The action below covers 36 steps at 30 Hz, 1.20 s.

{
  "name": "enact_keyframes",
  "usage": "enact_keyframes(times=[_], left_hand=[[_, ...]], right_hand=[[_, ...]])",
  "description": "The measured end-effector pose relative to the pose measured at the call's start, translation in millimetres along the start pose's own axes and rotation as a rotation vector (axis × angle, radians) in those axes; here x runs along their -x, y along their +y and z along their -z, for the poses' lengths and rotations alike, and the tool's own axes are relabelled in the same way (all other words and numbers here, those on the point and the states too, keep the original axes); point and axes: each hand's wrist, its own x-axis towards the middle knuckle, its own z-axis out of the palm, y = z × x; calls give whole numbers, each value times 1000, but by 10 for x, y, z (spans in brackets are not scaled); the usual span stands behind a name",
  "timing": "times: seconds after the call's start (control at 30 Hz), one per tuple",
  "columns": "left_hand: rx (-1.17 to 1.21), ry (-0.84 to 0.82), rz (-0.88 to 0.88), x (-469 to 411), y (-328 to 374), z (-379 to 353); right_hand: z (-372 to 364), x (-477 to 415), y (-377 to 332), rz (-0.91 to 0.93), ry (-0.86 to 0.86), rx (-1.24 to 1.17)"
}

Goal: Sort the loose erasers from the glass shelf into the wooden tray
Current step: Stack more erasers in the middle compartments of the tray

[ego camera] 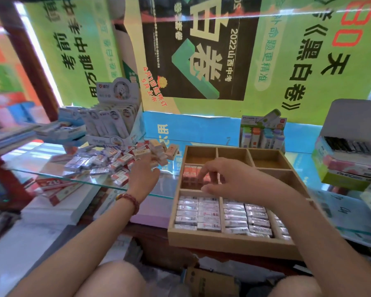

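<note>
At nine o'clock from the wooden tray (223, 240), on the glass shelf (41, 159): heap of loose erasers (107, 161), left grip (144, 174) curled at its near edge, holding one or not, cannot tell. Over the tray's nine-o'clock compartment: right grip (234, 181), fingertips bent onto red erasers (190, 173), pinch unclear. Seat each flat, square to its row, matching kind; lift singly from the heap.

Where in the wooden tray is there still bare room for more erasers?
The three back compartments along the far wall of the wooden tray are bare; the middle-right compartment, beside the pink erasers, looks bare too. The front row of white erasers is packed.
</note>
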Motion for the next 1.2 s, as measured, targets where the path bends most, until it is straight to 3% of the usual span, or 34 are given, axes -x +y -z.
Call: enact_keyframes(times=[0.17, 0.5, 0.73, 0.93, 1.1, 1.2], left_hand=[[-466, -39, -55, 37, -249, -78], [-613, 93, -310, -71, -194, -28], [-403, 99, -308, -55, -222, -49], [-268, 143, -235, -31, -202, -23], [86, 276, -128, 46, 25, 182], [458, 232, 20, 97, 261, 311]], right_hand=[[-106, -148, -67, 47, -49, 14], [-184, -276, 64, 11, -109, -59], [-169, -238, 248, -91, -110, -91], [-158, -202, 262, -61, -109, -192], [-146, -225, 324, -50, -64, -204], [-162, -238, 327, -49, -34, -254]])
